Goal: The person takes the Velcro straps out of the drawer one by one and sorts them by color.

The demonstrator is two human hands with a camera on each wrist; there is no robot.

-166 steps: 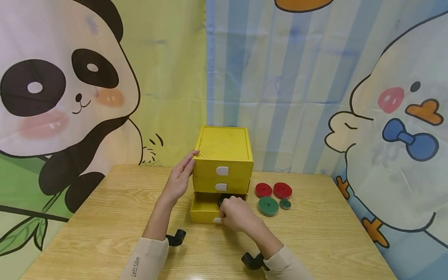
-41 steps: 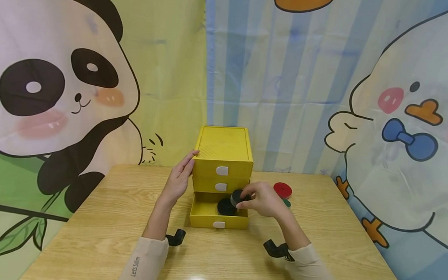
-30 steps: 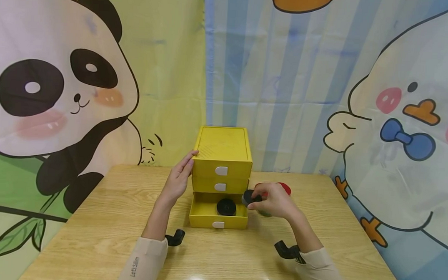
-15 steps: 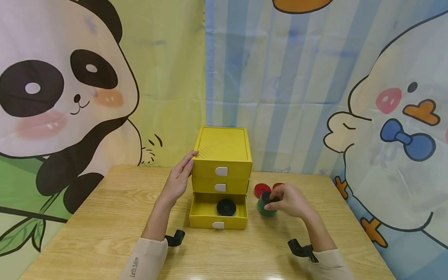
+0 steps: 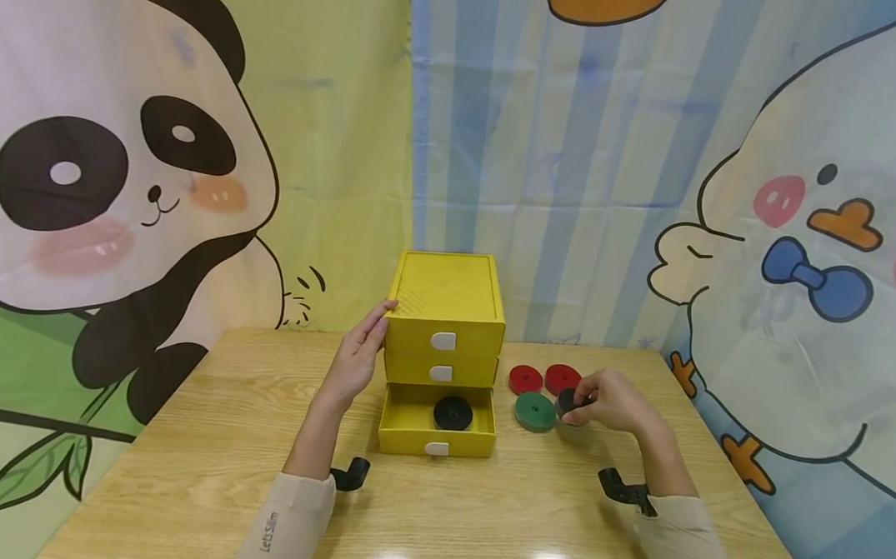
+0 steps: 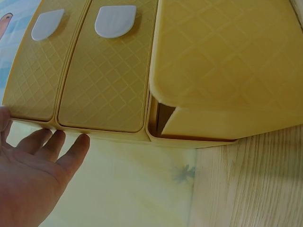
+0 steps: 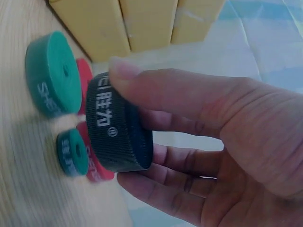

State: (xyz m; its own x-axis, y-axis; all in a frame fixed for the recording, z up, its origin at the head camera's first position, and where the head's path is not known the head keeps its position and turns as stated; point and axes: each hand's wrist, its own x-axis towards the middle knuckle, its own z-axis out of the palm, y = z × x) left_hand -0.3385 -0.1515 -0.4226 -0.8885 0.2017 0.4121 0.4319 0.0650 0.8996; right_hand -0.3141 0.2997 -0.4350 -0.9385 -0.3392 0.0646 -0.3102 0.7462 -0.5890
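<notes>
My right hand (image 5: pixel 614 401) pinches a black hook-and-loop tape roll (image 7: pixel 111 125) between thumb and fingers. In the right wrist view the roll is held on edge above the table, with white lettering on its rim. My left hand (image 5: pixel 358 359) rests its straight fingers against the left side of a yellow drawer cabinet (image 5: pixel 448 284). The cabinet's bottom drawer (image 5: pixel 399 442) is pulled out, and another black tape roll (image 5: pixel 453 413) lies inside. A large green roll (image 5: pixel 536 411) and two red rolls, one at the left (image 5: pixel 525 380) and one at the right (image 5: pixel 563 378), lie close by.
A small green roll (image 7: pixel 72 153) shows in the right wrist view; the hand and black roll hide it in the head view. The wooden table (image 5: pixel 261 421) meets a printed curtain (image 5: pixel 330 224) behind the cabinet. The two upper drawers are closed.
My right hand has lifted one black roll out of the bottom drawer and carried it right, past the large green roll. The drawer stands further out than at first. My left hand stays put.
</notes>
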